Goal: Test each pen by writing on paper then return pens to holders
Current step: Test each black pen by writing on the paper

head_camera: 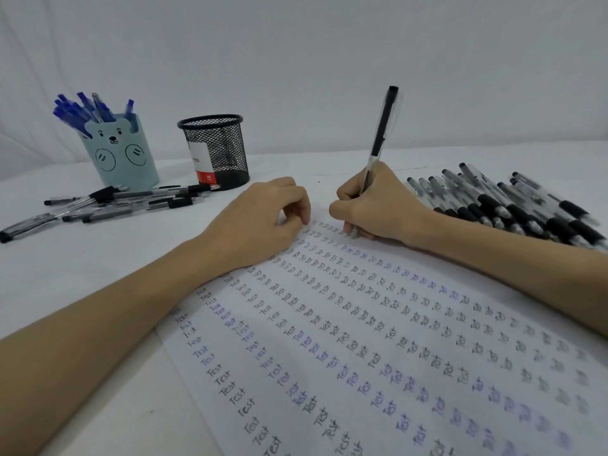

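Under the right hand [378,205], whose fingers [342,195] pinch a black pen [381,133], the paper [362,340] is apparently marked; it should be steadied by the left hand's [260,218] loosely curled fingers.

right hand [378,205] grips black pen [381,126], tip on paper [362,340] | left hand [263,218] rests on paper

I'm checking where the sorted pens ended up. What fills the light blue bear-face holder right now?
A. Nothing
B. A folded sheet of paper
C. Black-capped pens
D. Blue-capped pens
D: a bunch of blue-capped pens sticks up out of the light blue bear-face holder, while the black-capped ones lie loose on the table.
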Tool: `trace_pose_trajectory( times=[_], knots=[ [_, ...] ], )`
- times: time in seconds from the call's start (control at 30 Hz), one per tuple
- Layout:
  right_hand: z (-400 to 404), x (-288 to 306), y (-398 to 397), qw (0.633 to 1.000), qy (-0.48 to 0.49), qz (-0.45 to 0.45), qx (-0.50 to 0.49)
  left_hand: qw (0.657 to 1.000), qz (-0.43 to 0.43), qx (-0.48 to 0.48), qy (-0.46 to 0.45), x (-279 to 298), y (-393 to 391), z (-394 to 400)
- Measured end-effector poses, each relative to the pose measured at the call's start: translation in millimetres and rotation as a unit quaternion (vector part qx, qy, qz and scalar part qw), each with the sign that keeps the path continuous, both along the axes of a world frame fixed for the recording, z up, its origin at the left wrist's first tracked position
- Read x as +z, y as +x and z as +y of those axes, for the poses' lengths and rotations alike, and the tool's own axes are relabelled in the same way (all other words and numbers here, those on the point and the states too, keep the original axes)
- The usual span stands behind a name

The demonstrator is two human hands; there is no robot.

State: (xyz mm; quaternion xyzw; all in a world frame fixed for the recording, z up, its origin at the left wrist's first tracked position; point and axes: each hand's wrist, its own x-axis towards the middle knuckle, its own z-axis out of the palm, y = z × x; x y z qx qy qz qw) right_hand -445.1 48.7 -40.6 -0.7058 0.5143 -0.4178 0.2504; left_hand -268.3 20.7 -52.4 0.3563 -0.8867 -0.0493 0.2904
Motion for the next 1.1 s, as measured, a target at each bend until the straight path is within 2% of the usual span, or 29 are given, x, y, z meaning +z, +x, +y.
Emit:
trace_pose_trajectory(
  times=[1.1],
  knots=[
    [-3.1,-1.9,-0.6,0.999,-0.008,-0.001,-0.047,1.0,0.004,-0.001,0.0,-0.8,-0.5,-0.7]
  ],
)
